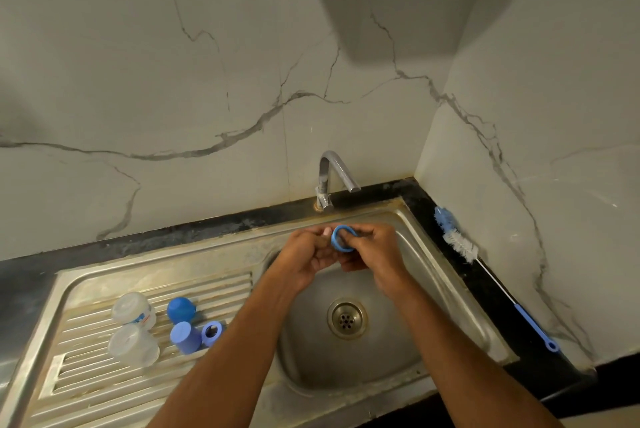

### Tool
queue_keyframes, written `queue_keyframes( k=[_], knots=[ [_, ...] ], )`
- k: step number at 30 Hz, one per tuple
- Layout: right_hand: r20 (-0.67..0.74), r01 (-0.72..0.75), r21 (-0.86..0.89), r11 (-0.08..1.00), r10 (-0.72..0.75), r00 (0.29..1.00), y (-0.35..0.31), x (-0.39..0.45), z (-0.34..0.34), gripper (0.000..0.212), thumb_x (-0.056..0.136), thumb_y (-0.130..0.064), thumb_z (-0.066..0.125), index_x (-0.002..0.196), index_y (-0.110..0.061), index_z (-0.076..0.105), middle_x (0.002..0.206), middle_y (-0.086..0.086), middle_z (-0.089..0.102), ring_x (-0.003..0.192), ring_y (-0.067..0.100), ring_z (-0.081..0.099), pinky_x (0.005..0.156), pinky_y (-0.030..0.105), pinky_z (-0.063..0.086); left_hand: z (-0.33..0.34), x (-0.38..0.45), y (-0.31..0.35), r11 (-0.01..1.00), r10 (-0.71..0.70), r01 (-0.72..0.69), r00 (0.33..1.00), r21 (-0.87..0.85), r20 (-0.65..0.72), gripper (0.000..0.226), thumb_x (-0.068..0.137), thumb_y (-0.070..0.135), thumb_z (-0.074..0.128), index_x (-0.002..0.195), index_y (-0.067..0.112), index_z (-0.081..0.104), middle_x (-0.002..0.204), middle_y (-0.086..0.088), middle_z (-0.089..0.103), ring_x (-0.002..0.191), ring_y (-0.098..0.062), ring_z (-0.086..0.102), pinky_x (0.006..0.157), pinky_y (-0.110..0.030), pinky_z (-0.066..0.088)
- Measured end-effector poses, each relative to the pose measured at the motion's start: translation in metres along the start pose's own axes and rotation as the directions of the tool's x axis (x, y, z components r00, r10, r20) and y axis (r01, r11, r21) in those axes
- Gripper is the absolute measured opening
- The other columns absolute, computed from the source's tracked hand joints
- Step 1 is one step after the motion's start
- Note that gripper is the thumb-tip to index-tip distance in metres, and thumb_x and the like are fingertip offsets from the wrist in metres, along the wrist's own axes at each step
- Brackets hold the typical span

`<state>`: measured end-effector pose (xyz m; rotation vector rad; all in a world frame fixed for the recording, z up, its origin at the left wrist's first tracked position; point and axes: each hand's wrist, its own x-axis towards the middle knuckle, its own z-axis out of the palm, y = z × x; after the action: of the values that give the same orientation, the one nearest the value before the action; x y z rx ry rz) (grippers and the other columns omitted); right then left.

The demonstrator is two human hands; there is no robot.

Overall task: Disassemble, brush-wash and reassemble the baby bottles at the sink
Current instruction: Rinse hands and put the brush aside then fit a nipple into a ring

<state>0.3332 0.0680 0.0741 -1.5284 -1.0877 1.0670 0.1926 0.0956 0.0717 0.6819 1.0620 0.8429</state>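
Gripping blue collar ring between left hand and right hand | above sink

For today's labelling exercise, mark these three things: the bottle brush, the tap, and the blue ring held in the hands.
bottle brush (460,243), head view, on its white bristles.
tap (335,164), head view, on the bend of the spout.
blue ring (335,241), head view, on its left rim.
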Motion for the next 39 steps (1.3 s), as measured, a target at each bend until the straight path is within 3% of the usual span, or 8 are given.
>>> queue_keyframes(
  k=[4, 8, 12, 20, 23, 29, 34, 39],
  knots=[
    [0.004, -0.042, -0.008, 0.999, 0.042, 0.999, 0.0, 0.002, -0.001, 0.015, 0.09, -0.019, 0.072, 0.101, -0.009, 0.07, 0.085, 0.014, 0.073, 0.063, 0.027, 0.074, 0.057, 0.045, 0.062, -0.005, 0.002, -0.005, 0.999, 0.003, 0.001, 0.997, -0.05, 0.074, 0.022, 0.099, 0.0, 0.054, 0.113, -0.003, 0.071, 0.111, -0.022, 0.073, 0.098, -0.028, 0.072, 0.095, -0.041, 0.057],
    [0.198, 0.053, -0.135, 0.989, -0.025, 0.98, -0.006, 0.001, -0.004, 0.033, 0.093, -0.018, 0.066, 0.126, -0.019, 0.061, 0.098, 0.013, 0.071, 0.065, 0.024, 0.074, 0.054, 0.034, 0.061, -0.009, 0.005, -0.008, 0.999, -0.03, 0.03, 1.0, -0.043, 0.005, 0.02, 0.097, 0.009, 0.061, 0.107, -0.005, 0.071, 0.098, -0.021, 0.073, 0.079, -0.021, 0.072, 0.08, -0.034, 0.062],
    [0.184, 0.162, -0.285, 0.945, -0.112, 0.976, -0.001, 0.003, -0.004, 0.029, 0.089, -0.018, 0.071, 0.118, -0.014, 0.07, 0.102, 0.009, 0.073, 0.068, 0.014, 0.072, 0.055, 0.029, 0.061, -0.005, 0.004, -0.004, 0.986, -0.025, 0.036, 0.997, 0.165, -0.067, 0.027, 0.098, 0.014, 0.062, 0.112, -0.007, 0.069, 0.085, -0.015, 0.07, 0.052, -0.007, 0.065, 0.047, -0.016, 0.049],
    [0.083, 0.455, -0.542, 0.706, -0.494, 0.866, 0.019, 0.002, 0.004, 0.013, 0.086, -0.021, 0.077, 0.097, -0.014, 0.078, 0.087, 0.0, 0.076, 0.073, 0.005, 0.069, 0.063, 0.019, 0.059, 0.014, 0.008, -0.009, 0.986, -0.05, 0.084, 0.972, 0.141, -0.232, 0.03, 0.101, 0.019, 0.059, 0.079, 0.001, 0.065, 0.078, -0.017, 0.064, 0.065, -0.02, 0.062, 0.054, -0.028, 0.058],
    [0.035, 0.394, -0.483, 0.782, -0.432, 0.901, 0.018, 0.001, 0.002, 0.02, 0.087, -0.022, 0.076, 0.104, -0.011, 0.076, 0.092, 0.003, 0.076, 0.075, 0.007, 0.071, 0.061, 0.021, 0.06, 0.014, 0.009, -0.008, 0.987, -0.028, 0.066, 0.969, 0.144, -0.247, 0.025, 0.099, 0.016, 0.062, 0.085, -0.002, 0.069, 0.084, -0.021, 0.07, 0.072, -0.024, 0.067, 0.073, -0.037, 0.061],
    [0.158, 0.399, -0.443, 0.803, -0.368, 0.916, 0.004, 0.01, -0.006, 0.036, 0.081, -0.012, 0.079, 0.116, -0.012, 0.071, 0.112, 0.002, 0.073, 0.099, 0.001, 0.064, 0.082, 0.006, 0.051, 0.004, 0.006, 0.0, 0.975, -0.096, 0.128, 0.98, 0.182, -0.177, 0.023, 0.098, 0.016, 0.06, 0.08, 0.004, 0.066, 0.066, -0.01, 0.057, 0.044, -0.01, 0.05, 0.046, -0.02, 0.046],
    [0.074, 0.34, -0.417, 0.843, -0.342, 0.937, 0.005, 0.01, -0.006, 0.026, 0.081, -0.011, 0.079, 0.107, -0.01, 0.075, 0.102, 0.004, 0.075, 0.083, 0.002, 0.065, 0.065, 0.006, 0.052, -0.007, -0.004, -0.002, 0.984, -0.172, 0.174, 0.984, -0.047, 0.042, 0.018, 0.099, 0.007, 0.055, 0.106, -0.001, 0.07, 0.102, -0.021, 0.075, 0.1, -0.031, 0.072, 0.092, -0.039, 0.057],
    [0.165, 0.356, -0.439, 0.825, -0.315, 0.934, 0.004, 0.007, 0.002, 0.029, 0.08, -0.007, 0.079, 0.108, -0.008, 0.074, 0.103, 0.004, 0.073, 0.082, 0.0, 0.062, 0.062, 0.001, 0.047, -0.015, 0.001, -0.004, 0.977, -0.214, 0.215, 0.976, 0.012, -0.046, 0.012, 0.094, -0.006, 0.058, 0.092, -0.001, 0.068, 0.069, -0.01, 0.072, 0.062, -0.014, 0.071, 0.066, -0.027, 0.057]
  ],
)
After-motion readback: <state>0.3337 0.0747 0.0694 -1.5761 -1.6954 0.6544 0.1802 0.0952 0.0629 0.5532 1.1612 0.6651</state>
